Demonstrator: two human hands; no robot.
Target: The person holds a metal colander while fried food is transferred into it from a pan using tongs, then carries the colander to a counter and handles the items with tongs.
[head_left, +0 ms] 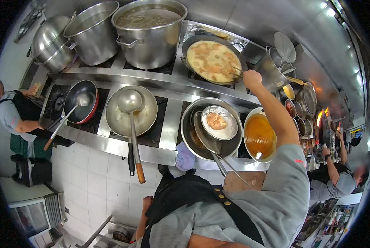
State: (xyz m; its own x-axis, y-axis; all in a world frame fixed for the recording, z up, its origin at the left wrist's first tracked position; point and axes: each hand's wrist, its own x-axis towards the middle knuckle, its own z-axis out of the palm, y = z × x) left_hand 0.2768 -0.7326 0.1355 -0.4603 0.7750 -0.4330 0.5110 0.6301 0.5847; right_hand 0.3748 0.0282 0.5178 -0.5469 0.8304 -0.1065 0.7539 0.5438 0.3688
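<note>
My right hand (252, 79) reaches over the back of the stove, its fingers wrapped round thin metal tongs (237, 69). The tips of the tongs dip into a wok (187, 45) full of foaming, pale yellow oil, where orange-brown pieces of food (211, 51) are frying. Low beside my body, well away from the stove, my left hand (147, 201) hangs with its fingers curled and nothing visible in them. Nearest to my body on the stove, a metal bowl (233, 131) with white powder and a pinkish piece of food (216, 121) rests on a strainer (207, 144) over a larger pan.
Tall stockpots (152, 51) stand at the back left. Ladles lie in a pan (110, 109) and a red wok (95, 111), handles jutting past the front edge. A container of orange liquid (259, 136) sits under my right arm. Co-workers (337, 175) are at both sides; flames rise at right.
</note>
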